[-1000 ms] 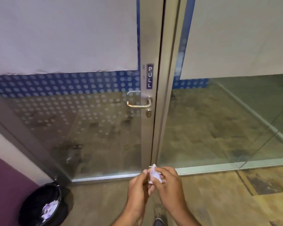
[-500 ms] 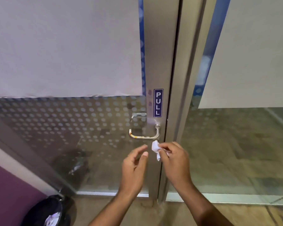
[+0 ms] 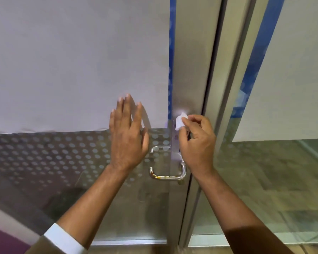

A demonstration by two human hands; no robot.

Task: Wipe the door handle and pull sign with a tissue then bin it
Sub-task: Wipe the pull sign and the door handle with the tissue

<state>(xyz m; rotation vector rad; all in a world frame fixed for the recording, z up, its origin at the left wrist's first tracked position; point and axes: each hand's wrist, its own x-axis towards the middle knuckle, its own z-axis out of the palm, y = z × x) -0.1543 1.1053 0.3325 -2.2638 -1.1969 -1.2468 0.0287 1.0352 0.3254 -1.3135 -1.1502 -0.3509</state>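
Tissue pinched in right hand above handle; left hand open, flat on door.

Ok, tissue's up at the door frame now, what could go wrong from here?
The tissue is only pinched by the right hand at one edge, so it could slip or tear while rubbing. That hand hides the pull sign, so patches may get missed. The left hand lies flat on the glass door and may leave smudges. The handle below looks untouched and could be skipped.

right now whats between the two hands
In the head view, dotted glass and the door's metal stile lie between left hand and right hand.
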